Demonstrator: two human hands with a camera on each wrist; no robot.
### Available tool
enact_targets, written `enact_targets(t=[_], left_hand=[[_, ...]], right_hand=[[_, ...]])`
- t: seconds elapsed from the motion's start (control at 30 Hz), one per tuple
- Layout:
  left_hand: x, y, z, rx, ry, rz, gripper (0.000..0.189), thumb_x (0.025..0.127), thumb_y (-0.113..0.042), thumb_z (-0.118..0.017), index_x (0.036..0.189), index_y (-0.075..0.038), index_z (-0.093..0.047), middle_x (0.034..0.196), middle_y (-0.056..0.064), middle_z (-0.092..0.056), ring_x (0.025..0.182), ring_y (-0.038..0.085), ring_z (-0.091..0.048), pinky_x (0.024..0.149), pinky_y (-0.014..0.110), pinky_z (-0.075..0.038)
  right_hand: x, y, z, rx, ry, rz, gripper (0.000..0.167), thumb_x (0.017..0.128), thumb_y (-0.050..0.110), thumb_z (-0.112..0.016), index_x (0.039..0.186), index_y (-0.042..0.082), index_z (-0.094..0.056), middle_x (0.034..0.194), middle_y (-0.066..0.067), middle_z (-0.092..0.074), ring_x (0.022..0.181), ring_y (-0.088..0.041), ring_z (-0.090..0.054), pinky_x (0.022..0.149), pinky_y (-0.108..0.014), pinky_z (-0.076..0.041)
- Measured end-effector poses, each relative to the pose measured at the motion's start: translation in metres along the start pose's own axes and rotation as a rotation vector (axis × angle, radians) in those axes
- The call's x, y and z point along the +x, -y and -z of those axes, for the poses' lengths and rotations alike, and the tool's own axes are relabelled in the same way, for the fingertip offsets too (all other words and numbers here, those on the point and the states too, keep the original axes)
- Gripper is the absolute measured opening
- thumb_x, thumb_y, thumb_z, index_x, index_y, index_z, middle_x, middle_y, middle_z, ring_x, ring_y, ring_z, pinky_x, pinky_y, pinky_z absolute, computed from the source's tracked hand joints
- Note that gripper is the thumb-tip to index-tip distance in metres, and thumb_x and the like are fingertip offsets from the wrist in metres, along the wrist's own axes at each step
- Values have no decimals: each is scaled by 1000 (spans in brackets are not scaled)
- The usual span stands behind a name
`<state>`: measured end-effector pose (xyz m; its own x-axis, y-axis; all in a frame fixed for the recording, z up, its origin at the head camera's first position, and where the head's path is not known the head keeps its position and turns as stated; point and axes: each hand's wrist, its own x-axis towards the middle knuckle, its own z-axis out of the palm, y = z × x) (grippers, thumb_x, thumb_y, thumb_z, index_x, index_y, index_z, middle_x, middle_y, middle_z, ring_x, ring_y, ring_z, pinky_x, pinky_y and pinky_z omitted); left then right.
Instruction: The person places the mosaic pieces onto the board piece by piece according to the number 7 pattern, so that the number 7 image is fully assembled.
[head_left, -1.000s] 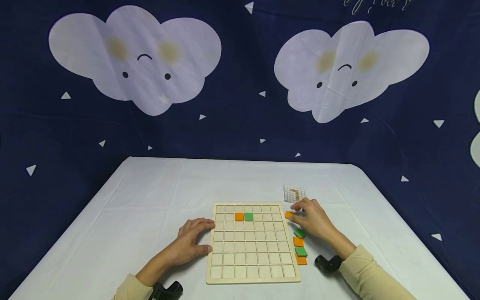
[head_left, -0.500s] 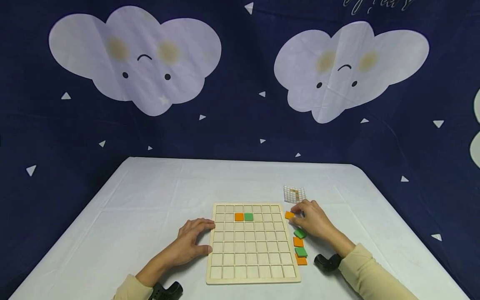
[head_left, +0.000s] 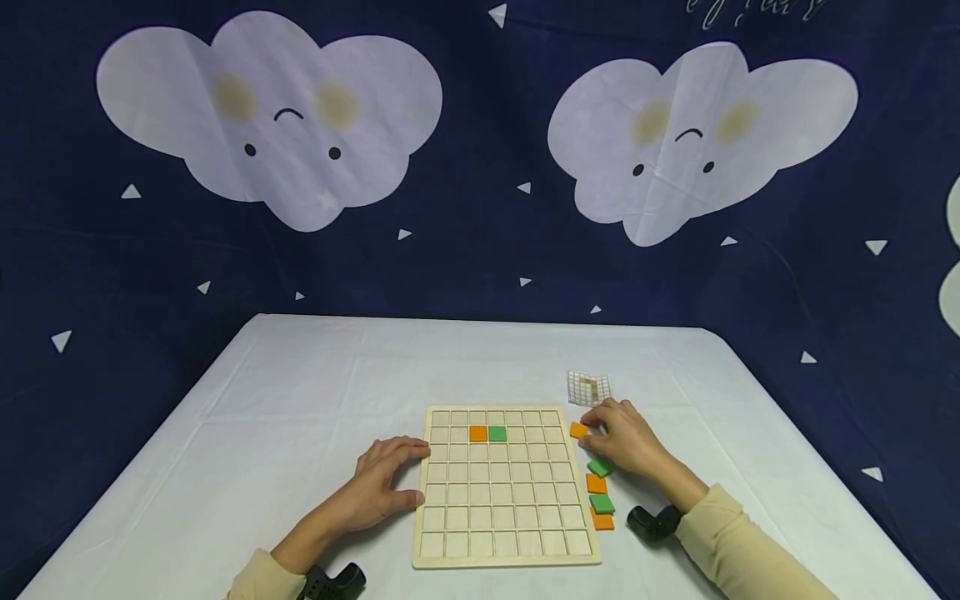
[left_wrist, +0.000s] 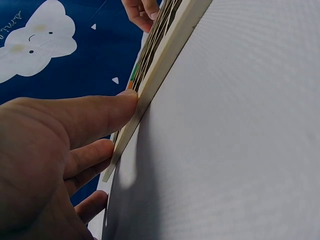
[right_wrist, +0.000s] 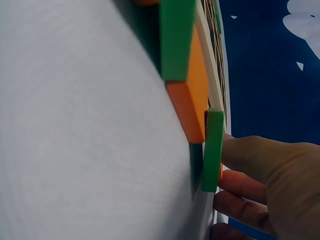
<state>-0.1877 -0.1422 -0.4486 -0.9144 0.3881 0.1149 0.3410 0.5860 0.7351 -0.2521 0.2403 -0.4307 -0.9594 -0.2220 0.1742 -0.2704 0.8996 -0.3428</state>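
Note:
A pale wooden grid board (head_left: 480,493) lies flat on the white table, with one orange tile (head_left: 478,433) and one green tile (head_left: 497,433) side by side in its second row from the far edge. My left hand (head_left: 381,486) rests against the board's left edge, thumb and fingertips touching its side, as the left wrist view also shows. At the board's far right, my right hand (head_left: 626,435) pinches another orange tile (head_left: 578,429) between thumb and index finger. In the right wrist view that tile is mostly hidden behind a green tile (right_wrist: 213,150).
Right of the board, a loose column of green and orange tiles (head_left: 597,483) lies on the table, some overlapping. A small card with a coloured grid pattern (head_left: 588,388) lies beyond my right hand. Behind the table (head_left: 315,367) hangs a dark blue cloth with clouds.
My right hand has shifted very slightly at the orange tile, a little more of which shows now. The left hand and the board have stayed put.

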Motion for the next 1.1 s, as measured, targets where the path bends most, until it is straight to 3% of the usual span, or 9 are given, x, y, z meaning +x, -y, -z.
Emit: enact_targets(t=[1.1], left_hand=[[0,0,1,-16,3,7,54,75,-22,-76,125,-8,-57,137,6,-49,137,35,-29,115,60,0]], right_hand=[[-1,-3,-1,7,-54,33,20,77,21,-74,93,11,-71,90,1,-63,80,-14,-45,69,-27,-37]])
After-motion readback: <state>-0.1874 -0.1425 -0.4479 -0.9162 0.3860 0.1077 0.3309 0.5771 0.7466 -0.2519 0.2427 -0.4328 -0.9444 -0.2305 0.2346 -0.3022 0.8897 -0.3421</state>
